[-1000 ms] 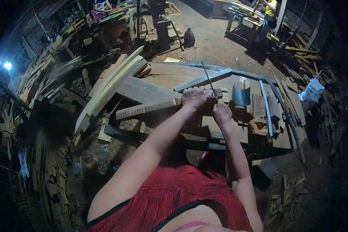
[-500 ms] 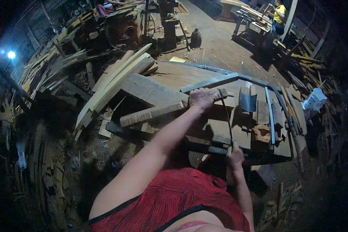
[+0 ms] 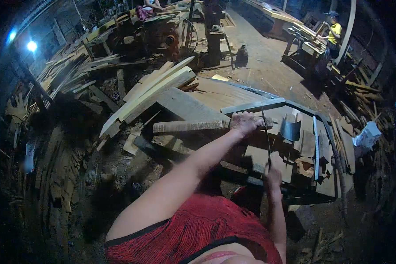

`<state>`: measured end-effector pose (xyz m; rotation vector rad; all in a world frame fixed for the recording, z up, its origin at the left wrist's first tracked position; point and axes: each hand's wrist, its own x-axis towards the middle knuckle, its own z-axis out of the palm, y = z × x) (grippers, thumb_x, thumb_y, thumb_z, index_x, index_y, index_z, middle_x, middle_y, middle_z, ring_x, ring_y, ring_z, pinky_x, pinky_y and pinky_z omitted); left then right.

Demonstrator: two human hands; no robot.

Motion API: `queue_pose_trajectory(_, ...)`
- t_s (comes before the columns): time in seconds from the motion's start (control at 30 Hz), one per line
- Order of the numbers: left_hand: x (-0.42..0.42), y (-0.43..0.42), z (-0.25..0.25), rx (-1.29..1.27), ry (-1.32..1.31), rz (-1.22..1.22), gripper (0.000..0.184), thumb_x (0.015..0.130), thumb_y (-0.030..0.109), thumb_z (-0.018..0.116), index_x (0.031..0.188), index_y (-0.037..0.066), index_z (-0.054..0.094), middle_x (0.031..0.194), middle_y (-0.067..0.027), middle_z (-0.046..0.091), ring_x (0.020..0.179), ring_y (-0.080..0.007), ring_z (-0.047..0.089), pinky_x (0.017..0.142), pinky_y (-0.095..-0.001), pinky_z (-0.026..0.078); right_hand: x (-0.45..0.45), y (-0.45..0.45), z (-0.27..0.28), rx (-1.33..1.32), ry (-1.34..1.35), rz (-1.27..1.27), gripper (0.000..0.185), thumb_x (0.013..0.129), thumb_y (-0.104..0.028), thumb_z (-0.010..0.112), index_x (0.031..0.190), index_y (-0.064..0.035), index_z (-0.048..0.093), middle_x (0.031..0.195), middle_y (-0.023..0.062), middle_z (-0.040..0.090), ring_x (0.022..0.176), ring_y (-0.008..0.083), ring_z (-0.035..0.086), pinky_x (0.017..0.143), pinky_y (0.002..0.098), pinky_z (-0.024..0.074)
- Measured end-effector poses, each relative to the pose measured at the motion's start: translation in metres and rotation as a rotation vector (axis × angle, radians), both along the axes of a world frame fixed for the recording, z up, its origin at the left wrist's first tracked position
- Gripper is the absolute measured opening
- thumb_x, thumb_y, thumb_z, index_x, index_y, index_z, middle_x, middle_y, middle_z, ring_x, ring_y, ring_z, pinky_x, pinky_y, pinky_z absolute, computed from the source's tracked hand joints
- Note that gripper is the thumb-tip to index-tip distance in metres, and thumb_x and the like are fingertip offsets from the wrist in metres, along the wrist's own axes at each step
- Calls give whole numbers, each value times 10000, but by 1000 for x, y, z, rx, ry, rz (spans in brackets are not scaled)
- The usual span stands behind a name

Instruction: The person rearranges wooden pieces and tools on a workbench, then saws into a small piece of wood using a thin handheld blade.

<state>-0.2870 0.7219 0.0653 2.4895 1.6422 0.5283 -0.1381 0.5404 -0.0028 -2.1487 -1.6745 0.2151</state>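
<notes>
My left hand (image 3: 245, 122) is closed around a long squared wooden bar (image 3: 189, 126), near its right end, over the workbench. My right hand (image 3: 273, 172) is closed on the near end of a handsaw (image 3: 268, 143), its thin dark blade seen almost edge-on. The blade crosses the bar just right of my left fingers, and its far part reaches beyond the bar. How deep the blade sits in the wood I cannot tell. A curved dark metal piece (image 3: 290, 127) stands on the bench to the right of the blade.
Stacked boards (image 3: 149, 94) slant over the bench's left side. A pale ruler-like strip (image 3: 317, 147) and a broken wood block (image 3: 304, 166) lie at the right. Wood scraps cover the floor around. A person in a yellow shirt (image 3: 334, 33) stands at a far bench.
My right hand has moved forward toward the bar, so more blade reaches past it. The blade looked bowed before and is straighter now. The view has shifted, and the bar appears more level.
</notes>
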Motion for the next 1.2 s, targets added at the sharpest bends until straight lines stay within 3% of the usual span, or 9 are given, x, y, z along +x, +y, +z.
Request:
queue_pose_trajectory(0.17,-2,-4,5,-17,-42,-18,533,799,584,411,902,105,622,842,-121,633,796,-280,623,706,-406,477,1,-83,-14,52,142,-20,143,823,-165,457,912,-62,503,681,227,562,657,413,556,544,490,415)
queue_pose_trajectory(0.43,2,5,6,-28,-6,-21,503,813,541,414,873,94,636,859,-132,632,832,-253,617,726,-394,464,17,-61,-9,-20,74,-35,133,805,-154,474,900,-64,491,668,222,557,641,423,544,546,509,405)
queue_pose_trajectory(0.6,2,7,-2,-50,-7,28,509,793,558,443,843,94,646,813,-133,641,756,-266,635,623,-382,496,11,-90,18,146,270,-51,176,812,-146,456,959,-63,507,707,234,558,679,422,545,570,495,413)
queue_pose_trajectory(0.67,-2,10,-13,46,11,-118,545,782,599,430,820,97,639,785,-133,635,711,-274,635,575,-367,498,14,-96,19,145,350,-45,164,826,-156,461,947,-63,520,730,235,564,688,418,550,574,483,413)
queue_pose_trajectory(0.77,-8,7,-27,63,-26,-181,554,800,598,403,798,85,613,761,-136,624,702,-285,626,578,-394,490,6,-90,36,86,233,-130,161,846,-176,447,945,-75,523,720,208,572,679,404,551,585,483,417)
queue_pose_trajectory(0.83,-7,8,-32,60,-57,-217,552,806,592,397,803,79,603,759,-132,622,702,-292,622,581,-408,484,6,-75,34,262,201,33,174,845,-169,432,939,-59,528,724,187,573,659,389,556,583,469,433)
queue_pose_trajectory(0.9,-6,-1,-20,103,-41,-132,517,824,558,399,832,78,591,774,-142,620,706,-301,616,615,-439,469,12,-46,2,288,-52,119,168,821,-128,437,913,-28,535,797,170,570,607,369,554,556,446,442)
queue_pose_trajectory(1.07,-4,-10,-12,126,-20,-99,465,841,508,401,829,80,581,779,-147,620,712,-302,617,656,-446,452,-9,16,25,127,-368,222,143,779,-99,462,853,-16,552,817,163,515,537,317,547,504,416,446)
queue_pose_trajectory(1.2,0,-11,-6,82,69,-36,451,841,492,412,804,77,587,764,-138,620,709,-298,618,657,-437,449,-13,47,-10,301,-170,89,105,774,-112,473,771,-34,543,782,153,504,537,300,554,491,399,450)
